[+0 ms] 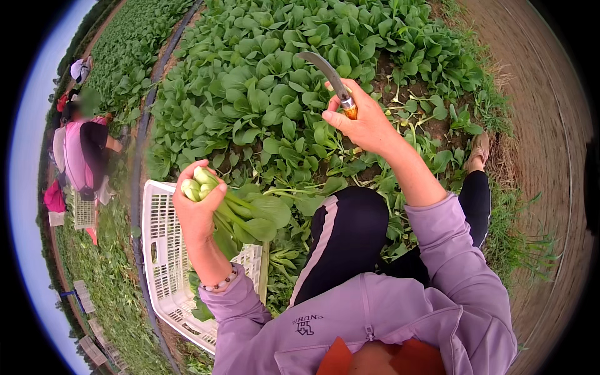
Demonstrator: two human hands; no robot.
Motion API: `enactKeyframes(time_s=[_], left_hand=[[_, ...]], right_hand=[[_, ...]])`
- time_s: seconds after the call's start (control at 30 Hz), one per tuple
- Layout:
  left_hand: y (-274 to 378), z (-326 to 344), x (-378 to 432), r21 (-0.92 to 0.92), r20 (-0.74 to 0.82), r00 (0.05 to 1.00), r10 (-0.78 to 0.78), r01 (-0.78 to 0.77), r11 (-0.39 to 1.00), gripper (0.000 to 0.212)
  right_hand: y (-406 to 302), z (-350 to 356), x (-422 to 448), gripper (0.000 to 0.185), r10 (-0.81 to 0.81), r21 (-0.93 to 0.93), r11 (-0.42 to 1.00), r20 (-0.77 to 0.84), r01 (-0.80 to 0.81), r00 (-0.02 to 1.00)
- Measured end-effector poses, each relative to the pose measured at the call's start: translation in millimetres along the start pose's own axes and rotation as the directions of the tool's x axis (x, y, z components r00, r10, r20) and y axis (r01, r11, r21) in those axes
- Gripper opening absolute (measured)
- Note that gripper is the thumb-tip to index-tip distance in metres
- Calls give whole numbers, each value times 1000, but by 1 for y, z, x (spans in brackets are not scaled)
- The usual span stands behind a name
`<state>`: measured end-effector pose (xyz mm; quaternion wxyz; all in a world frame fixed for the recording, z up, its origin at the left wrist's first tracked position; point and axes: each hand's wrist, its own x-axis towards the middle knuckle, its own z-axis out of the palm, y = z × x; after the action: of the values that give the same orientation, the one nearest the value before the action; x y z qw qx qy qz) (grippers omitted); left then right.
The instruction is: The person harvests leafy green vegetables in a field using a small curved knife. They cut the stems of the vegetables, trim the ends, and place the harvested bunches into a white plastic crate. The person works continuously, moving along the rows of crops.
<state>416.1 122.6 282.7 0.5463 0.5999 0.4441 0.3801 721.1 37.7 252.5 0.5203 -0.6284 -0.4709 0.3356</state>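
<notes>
My left hand [193,213] grips a small bunch of green bok choy [255,219], the pale cut bases pointing up and the leaves hanging to the right. Beneath that hand stands a white plastic crate [159,262] with slatted walls, with some green leaves visible inside; my forearm hides part of it. My right hand [368,124] holds a sickle [323,65] by its short wooden handle. Its curved blade points up and left, above the dense bed of bok choy plants [262,84]. Something pale shows behind the fingers of this hand, too covered to identify.
Loose leaves and plants lie on the soil [417,129] at right. A black irrigation hose [140,140] runs along the left of the bed. Beyond it a person in pink [79,150] bends near another crate [84,211]. Bare ground [539,140] borders the right side.
</notes>
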Motion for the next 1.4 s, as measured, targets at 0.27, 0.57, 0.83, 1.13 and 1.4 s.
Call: enactKeyframes(time_s=[0.27, 0.57, 0.83, 1.13, 1.4], left_hand=[[-156, 208, 50, 688, 655, 691, -307, -377, 620, 42], [-312, 238, 85, 908, 413, 718, -560, -372, 193, 43], [-314, 234, 84, 885, 443, 672, -593, -432, 173, 51], [-182, 148, 64, 774, 470, 877, 101, -464, 430, 59], [-40, 65, -37, 734, 463, 659, 593, -660, 161, 45]], right_hand=[[232, 10, -81, 31, 617, -128, 775, -60, -619, 785], [345, 60, -52, 27, 683, -37, 722, -121, -691, 721], [349, 61, -38, 21, 837, 275, 502, 85, -820, 541], [214, -30, -58, 21, 769, 4, 638, -57, -770, 637], [-27, 54, -26, 55, -78, 360, 931, 22, 65, 997]])
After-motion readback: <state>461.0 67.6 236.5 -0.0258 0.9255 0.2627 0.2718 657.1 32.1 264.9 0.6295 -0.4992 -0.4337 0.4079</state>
